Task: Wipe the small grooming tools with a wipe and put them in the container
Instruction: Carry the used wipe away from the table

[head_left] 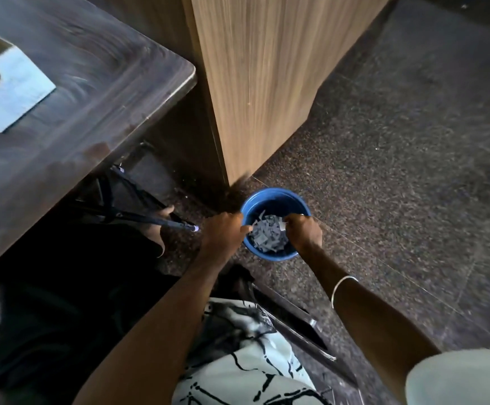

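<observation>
Wipe scraps (268, 235) fill blue bucket (275, 196); left hand (223, 232) fisted, right hand (303, 231) pinching one.

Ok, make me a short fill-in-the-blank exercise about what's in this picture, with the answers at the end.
1. Both hands, the left hand and the right hand, reach over a bucket whose colour is ____.
2. The bucket stands on the ____, by the corner of the wooden cabinet.
3. Inside the bucket lies a heap of pale ____ scraps.
4. A thin bangle circles the ____ wrist.

Missing words: blue; floor; paper; right
</observation>
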A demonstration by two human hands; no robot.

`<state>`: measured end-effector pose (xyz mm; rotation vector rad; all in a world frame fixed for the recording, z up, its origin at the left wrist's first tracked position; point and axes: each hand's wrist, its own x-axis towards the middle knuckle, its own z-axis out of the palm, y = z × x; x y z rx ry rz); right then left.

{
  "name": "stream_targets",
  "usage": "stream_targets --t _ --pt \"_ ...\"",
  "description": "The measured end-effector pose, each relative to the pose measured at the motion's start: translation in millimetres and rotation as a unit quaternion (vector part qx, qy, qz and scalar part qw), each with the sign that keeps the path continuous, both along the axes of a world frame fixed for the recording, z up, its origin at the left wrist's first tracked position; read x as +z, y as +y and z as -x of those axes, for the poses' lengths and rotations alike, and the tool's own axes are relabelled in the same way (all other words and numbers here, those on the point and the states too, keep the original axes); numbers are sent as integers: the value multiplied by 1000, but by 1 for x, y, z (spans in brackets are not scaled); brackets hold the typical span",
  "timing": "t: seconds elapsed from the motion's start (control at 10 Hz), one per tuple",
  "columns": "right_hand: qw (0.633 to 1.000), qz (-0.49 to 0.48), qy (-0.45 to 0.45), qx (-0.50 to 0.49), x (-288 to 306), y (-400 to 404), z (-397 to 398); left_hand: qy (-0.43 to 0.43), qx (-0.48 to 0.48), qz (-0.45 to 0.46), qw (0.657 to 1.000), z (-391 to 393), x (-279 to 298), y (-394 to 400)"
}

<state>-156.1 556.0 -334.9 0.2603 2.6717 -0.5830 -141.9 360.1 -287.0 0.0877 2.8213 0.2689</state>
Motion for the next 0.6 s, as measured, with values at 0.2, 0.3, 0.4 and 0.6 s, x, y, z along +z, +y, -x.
stream_targets --t 0.2,0.3,0.4,0.6 --pt "1000 -9 -10 -8 -6 -4 0 23 11 -20 999 3 -1 -6" --pt "1000 -15 -9 -13 -8 -5 2 26 16 -29 999 5 -3 -9" --pt "1000 -18 -13 -15 -5 -5 3 31 17 -39 999 5 0 -9" --pt "1000 -19 2 -12 3 -5 7 25 31 -59 997 6 2 -13"
